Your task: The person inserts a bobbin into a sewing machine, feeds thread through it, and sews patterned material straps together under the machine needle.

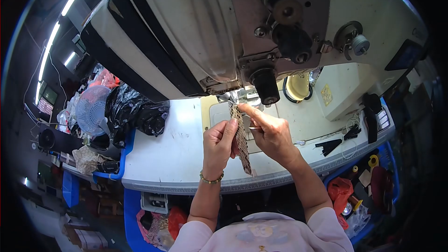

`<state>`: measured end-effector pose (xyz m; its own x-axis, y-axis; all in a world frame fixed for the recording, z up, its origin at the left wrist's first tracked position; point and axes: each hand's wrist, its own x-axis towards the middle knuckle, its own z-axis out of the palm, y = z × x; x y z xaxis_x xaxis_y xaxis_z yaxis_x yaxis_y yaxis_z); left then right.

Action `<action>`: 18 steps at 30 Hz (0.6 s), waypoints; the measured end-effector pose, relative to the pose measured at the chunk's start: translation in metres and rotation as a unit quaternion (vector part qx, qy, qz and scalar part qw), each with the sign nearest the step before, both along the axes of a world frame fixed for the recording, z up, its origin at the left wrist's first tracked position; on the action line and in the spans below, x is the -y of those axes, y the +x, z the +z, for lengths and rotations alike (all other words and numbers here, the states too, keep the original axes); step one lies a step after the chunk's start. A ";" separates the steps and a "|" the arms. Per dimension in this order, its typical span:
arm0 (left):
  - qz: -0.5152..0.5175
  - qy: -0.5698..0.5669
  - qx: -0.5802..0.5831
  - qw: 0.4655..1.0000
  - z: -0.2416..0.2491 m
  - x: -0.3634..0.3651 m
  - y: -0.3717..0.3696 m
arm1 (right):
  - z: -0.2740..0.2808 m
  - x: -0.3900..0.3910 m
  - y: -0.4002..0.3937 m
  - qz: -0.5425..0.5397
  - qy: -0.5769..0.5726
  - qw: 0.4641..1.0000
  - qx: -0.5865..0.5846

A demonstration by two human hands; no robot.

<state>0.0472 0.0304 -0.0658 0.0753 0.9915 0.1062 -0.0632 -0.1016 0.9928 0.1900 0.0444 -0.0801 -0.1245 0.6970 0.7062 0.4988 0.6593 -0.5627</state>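
A narrow patterned strip of fabric (242,140) runs from under the sewing machine's needle area down toward the table's front edge. My left hand (219,145) pinches the strip's left side near its upper part, a beaded bracelet on the wrist. My right hand (269,133) holds the strip's top from the right, the index finger pointing toward the presser foot (233,97). The big white sewing machine (224,32) fills the upper view, close above both hands.
The white sewing table (172,154) has a blue rim. A black plastic bag (133,109) and a pale mesh basket (91,107) sit at its left end. Black scraps and white thread (343,140) lie at the right. Bins with red bags stand below.
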 end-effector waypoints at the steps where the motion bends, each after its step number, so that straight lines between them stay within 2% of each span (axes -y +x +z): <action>1: 0.004 0.000 -0.006 1.000 0.000 0.001 0.000 | 0.000 0.000 0.000 0.001 0.001 1.000 0.000; 9: 0.006 0.017 -0.041 0.999 0.003 0.011 -0.001 | 0.000 0.000 -0.001 -0.002 0.005 1.000 -0.004; 18: -0.005 -0.024 -0.050 0.998 0.007 0.014 -0.007 | 0.001 0.001 -0.001 0.002 0.002 1.000 -0.003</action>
